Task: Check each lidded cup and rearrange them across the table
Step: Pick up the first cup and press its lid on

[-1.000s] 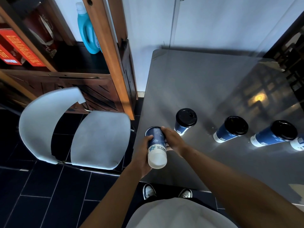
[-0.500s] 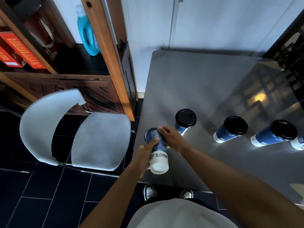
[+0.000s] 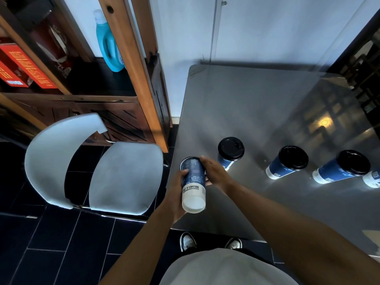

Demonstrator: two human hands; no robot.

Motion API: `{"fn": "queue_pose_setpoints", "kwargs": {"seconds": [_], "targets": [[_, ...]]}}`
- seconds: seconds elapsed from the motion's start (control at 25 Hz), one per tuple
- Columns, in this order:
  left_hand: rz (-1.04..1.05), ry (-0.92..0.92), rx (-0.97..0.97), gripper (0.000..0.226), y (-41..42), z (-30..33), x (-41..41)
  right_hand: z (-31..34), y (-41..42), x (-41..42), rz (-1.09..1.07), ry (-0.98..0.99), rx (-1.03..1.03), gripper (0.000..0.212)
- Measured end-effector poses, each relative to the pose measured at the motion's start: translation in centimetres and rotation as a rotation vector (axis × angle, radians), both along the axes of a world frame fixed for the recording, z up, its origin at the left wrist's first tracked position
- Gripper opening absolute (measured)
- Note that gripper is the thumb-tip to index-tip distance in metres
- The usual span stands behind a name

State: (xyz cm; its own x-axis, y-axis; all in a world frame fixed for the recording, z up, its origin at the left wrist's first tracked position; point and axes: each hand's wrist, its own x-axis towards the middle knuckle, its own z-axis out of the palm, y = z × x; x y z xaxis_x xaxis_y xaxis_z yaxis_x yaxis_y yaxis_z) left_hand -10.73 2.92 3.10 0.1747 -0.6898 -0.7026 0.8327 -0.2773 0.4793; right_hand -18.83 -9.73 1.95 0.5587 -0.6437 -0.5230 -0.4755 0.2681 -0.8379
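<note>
A blue paper cup (image 3: 193,183) is held upside down over the table's near left corner, its white base toward me. My left hand (image 3: 175,192) grips its side from the left. My right hand (image 3: 216,173) holds its far end from the right; whether a lid is on that end is hidden. Three lidded blue cups with black lids stand in a row on the steel table (image 3: 257,103): one (image 3: 230,152) just beyond my right hand, a second (image 3: 287,161) and a third (image 3: 343,165) farther right. Part of another cup (image 3: 372,178) shows at the right edge.
A white plastic chair (image 3: 115,173) stands left of the table on dark tiles. Behind it is a wooden shelf unit (image 3: 131,58) with a blue detergent bottle (image 3: 109,44) and red boxes (image 3: 22,66). The table's far edge meets a white wall.
The cup in my hands has turned slightly and its white base has dropped a little toward me. The cups on the table have not moved.
</note>
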Motion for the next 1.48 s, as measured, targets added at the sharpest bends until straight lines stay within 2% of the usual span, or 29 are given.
{"fn": "queue_pose_setpoints", "kwargs": {"seconds": [0.08,0.16,0.24,0.36,0.52,0.6,0.68,0.92,1.08,1.16,1.28,1.48], "targets": [[-0.078,-0.206,0.088,0.052,0.1,-0.8,0.1,-0.3,-0.2,-0.2,0.05,0.02,-0.121,0.041],[-0.233,-0.508,0.257,0.067,0.1,-1.4,0.0,-0.6,-0.3,-0.2,0.106,0.03,-0.229,0.036],[-0.303,-0.615,0.343,0.072,0.2,-1.6,-0.3,-0.8,-0.4,-0.2,0.147,0.04,-0.266,0.036],[-0.229,-0.515,0.315,0.08,-0.1,-1.2,-0.2,-1.1,-0.4,-0.2,0.129,0.047,-0.26,0.041],[-0.064,-0.213,0.123,0.056,0.0,-0.8,-0.2,-1.5,-0.7,-0.4,0.067,0.051,-0.176,0.044],[0.001,-0.024,0.021,0.057,0.1,-0.1,-0.1,-1.6,-0.7,-0.3,0.039,0.054,-0.143,0.045],[0.042,0.075,-0.041,0.06,0.0,0.2,-0.2,-1.5,-0.7,-0.1,0.027,0.041,-0.112,0.045],[-0.035,0.057,-0.036,0.045,0.3,0.6,-0.1,-1.5,-0.7,0.1,0.024,0.05,-0.095,0.047],[-0.074,-0.261,0.044,0.05,0.5,-0.4,0.2,-1.4,-0.7,-0.1,0.057,0.065,-0.158,0.047],[-0.11,-0.34,0.085,0.052,0.5,-0.8,0.2,-1.5,-0.7,-0.2,0.069,0.065,-0.167,0.047],[-0.083,-0.29,0.127,0.054,0.2,-0.7,0.2,-1.5,-0.7,-0.1,0.045,0.071,-0.166,0.044],[0.012,-0.104,0.071,0.063,-0.5,-0.6,0.0,-1.8,-1.1,0.1,-0.012,0.046,-0.143,0.035]]}}
